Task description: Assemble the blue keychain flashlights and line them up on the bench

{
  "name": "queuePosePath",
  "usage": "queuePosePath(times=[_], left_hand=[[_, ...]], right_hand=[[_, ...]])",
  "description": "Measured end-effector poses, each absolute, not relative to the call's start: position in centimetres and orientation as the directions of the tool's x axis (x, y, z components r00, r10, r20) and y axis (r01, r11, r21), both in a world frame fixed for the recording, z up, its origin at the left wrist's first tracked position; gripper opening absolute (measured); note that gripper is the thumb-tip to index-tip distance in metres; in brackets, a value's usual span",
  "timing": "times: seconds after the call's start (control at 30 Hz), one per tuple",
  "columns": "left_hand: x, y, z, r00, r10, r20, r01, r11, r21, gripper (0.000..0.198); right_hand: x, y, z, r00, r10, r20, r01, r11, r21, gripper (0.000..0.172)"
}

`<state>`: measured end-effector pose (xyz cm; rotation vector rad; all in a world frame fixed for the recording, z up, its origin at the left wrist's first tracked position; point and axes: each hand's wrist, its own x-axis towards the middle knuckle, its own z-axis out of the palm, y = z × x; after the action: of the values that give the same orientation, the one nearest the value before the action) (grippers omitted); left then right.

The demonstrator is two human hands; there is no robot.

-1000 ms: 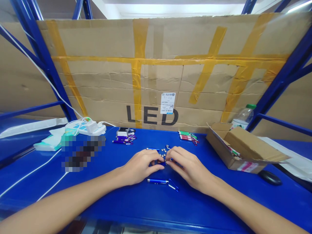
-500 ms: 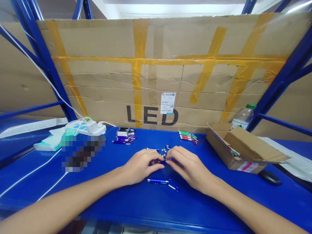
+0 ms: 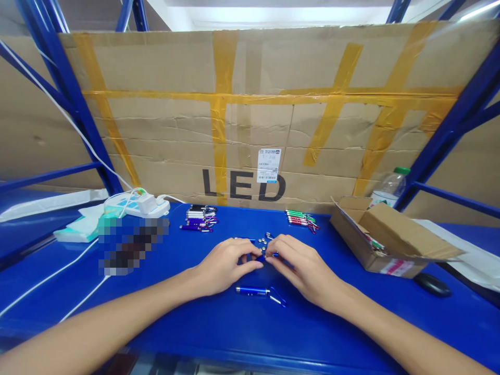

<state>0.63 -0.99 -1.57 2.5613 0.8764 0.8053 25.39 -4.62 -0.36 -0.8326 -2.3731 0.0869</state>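
Note:
My left hand is closed in a pinch around a short dark-blue tube, which looks like part of a penlight. Facing it, the bent fingers of my right hand are pressed together close to the tube's end; whatever they pinch is too small to make out. Several silver button cells lie on the blue table just beyond my fingertips. Behind my left fingers another blue tube is partly hidden. A blue penlight with a carabiner clip rests on the near side, between my forearms.
Black, silver and purple penlights are lined up at the back left, green and red ones at the back right. An open cardboard box and a black mouse are on the right. A power strip with white cables occupies the left.
Both hands stay almost in place. The fingertips shift slightly around the blue tube, and a small gap shows between the two hands.

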Motion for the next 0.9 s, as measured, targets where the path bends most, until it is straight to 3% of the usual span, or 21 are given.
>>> queuePosePath(times=[0.47, 0.9], left_hand=[[0.98, -1.37, -0.94, 0.606, 0.724, 0.328, 0.448, -0.652, 0.611, 0.012], [1.06, -1.38, -0.82, 0.606, 0.736, 0.302, 0.426, -0.621, 0.658, 0.013]], right_hand=[[25.46, -4.54, -0.32, -0.621, 0.596, 0.509, 0.551, 0.794, -0.256, 0.012], [25.55, -4.61, -0.42, -0.636, 0.575, 0.514, 0.545, 0.807, -0.229, 0.01]])
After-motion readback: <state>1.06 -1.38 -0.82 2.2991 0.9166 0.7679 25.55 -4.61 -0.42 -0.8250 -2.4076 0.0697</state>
